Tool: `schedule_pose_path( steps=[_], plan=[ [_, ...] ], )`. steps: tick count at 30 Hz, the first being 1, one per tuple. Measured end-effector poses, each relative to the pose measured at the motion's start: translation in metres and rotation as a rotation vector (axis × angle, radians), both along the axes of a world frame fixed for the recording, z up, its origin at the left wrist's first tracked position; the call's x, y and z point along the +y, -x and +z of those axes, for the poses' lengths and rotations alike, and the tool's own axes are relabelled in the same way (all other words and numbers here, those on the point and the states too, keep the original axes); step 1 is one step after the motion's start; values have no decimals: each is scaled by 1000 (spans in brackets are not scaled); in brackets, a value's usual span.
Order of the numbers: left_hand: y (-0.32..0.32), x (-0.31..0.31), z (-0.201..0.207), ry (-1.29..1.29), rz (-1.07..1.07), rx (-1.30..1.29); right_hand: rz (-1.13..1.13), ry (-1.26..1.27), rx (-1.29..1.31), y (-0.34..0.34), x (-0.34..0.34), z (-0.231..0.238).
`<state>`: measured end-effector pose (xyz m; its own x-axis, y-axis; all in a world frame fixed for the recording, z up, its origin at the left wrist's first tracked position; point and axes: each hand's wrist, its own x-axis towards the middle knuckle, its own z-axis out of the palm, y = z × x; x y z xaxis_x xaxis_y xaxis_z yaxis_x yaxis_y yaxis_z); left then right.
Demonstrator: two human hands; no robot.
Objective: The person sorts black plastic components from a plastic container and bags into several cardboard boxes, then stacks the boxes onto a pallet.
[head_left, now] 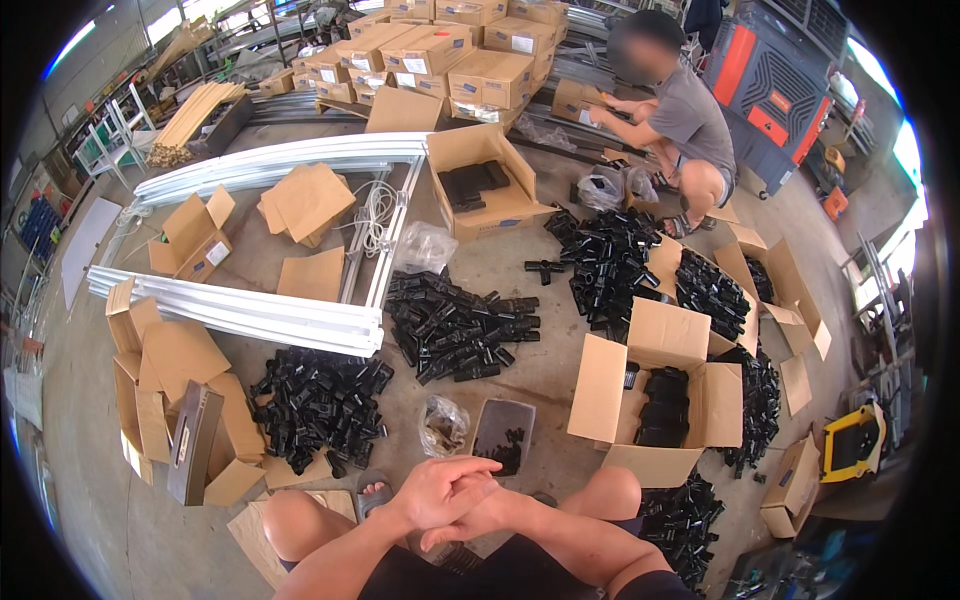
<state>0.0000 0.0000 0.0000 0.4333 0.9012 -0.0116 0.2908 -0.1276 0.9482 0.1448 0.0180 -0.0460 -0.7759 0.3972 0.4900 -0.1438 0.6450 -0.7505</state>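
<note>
My left hand and my right hand are clasped together in front of me, fingers folded over each other, and no object shows in them. Just beyond them lies a flat grey tray with small black pieces on it. Beside the tray sits a clear plastic bag with small brownish parts inside. Around these are piles of black pipe fittings: a left pile, a middle pile and a far right pile. Close on my right, an open cardboard box contains stacked black parts.
White metal bars form a frame on the floor at left. Open cartons stand near it. Stacked boxes fill the back. A person squats at far right handling a carton, near a large grey-and-red machine.
</note>
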Motion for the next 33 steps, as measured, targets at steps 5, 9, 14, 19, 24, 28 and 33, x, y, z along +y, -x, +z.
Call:
schedule_pose_path(
  steps=[5, 9, 14, 19, 24, 28, 33],
  plan=[
    [5, 4, 0, -24, 37, -41, -65, -3, 26, 4, -4, -13],
    [5, -1, -4, -40, 104, -33, -65, 66, 54, 4, -12, 1],
    [1, 2, -5, -70, 93, -39, -167, 70, -99, 1, -21, 4],
    [-2, 6, -3, -100, 41, -39, -108, -83, -278, -4, -14, -2],
    [-3, 9, -6, -127, 8, -163, -243, 57, 90, -6, -18, -3],
    [-8, 4, 1, 460, 94, -582, -261, -138, -92, -6, -7, -16],
    [-5, 4, -3, 277, 188, -501, -272, 192, 92, 1, 6, -10]
  ],
)
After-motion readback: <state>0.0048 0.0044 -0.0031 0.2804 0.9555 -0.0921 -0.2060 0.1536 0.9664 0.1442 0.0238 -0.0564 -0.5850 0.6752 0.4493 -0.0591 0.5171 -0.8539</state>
